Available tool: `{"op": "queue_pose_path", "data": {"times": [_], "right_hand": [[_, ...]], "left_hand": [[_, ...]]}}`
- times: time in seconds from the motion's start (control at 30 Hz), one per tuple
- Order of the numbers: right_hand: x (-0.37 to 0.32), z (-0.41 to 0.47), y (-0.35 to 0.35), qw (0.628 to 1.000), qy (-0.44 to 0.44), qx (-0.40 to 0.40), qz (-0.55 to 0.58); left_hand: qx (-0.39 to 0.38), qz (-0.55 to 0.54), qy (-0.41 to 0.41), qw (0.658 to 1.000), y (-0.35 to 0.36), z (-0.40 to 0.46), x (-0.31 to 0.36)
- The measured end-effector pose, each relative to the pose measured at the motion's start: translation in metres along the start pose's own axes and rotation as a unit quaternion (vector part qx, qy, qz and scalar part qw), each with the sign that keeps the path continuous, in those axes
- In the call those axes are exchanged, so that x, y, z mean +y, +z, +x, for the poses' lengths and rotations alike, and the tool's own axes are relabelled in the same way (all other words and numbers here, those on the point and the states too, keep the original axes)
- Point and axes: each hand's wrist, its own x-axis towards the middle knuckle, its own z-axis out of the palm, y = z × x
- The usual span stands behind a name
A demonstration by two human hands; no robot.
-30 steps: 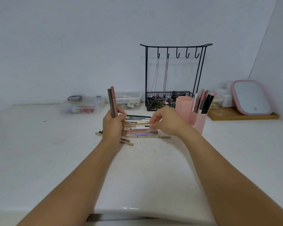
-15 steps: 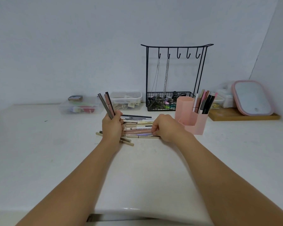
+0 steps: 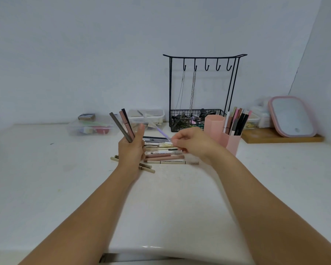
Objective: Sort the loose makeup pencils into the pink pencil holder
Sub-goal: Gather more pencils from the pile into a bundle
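My left hand is closed around three upright makeup pencils, brown, pink and black, fanned up to the left. My right hand pinches a lilac pencil that points up and left toward the left hand, blurred by motion. Below and between both hands lies a pile of loose pencils on the white table, and two beige ones stick out under the left wrist. The pink pencil holder stands just right of my right hand, its near compartment holding several pencils.
A black wire jewellery stand with chains and a basket rises behind the holder. Clear plastic boxes sit at the back left and centre. A pink-framed mirror leans on a wooden board at the right.
My right hand went down onto the pile, then lifted off it with the lilac pencil. The pencils in my left hand tilted to the left and now number three.
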Motion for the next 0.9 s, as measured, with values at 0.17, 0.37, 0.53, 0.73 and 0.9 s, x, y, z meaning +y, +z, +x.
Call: {"op": "queue_pose_path", "data": {"times": [0.17,0.37,0.53,0.73,0.9], "right_hand": [[-0.007,-0.007,0.041,0.985,0.002,-0.086,0.147],[-0.001,-0.006,0.061,0.991,-0.021,-0.064,0.118],[0.002,0.002,0.048,0.998,-0.05,0.032,0.017],[0.013,0.013,0.004,0.953,-0.078,0.062,-0.285],[0.025,0.018,0.008,0.941,-0.035,0.017,-0.336]], "left_hand": [[-0.062,0.009,0.029,0.998,0.005,-0.004,-0.003],[-0.086,0.033,0.012,0.996,0.005,-0.004,-0.006],[-0.061,0.109,0.026,0.992,0.005,0.0,-0.007],[-0.005,0.05,0.002,0.999,-0.001,0.003,-0.001],[-0.003,0.047,-0.001,0.999,-0.002,0.004,-0.003]]}}
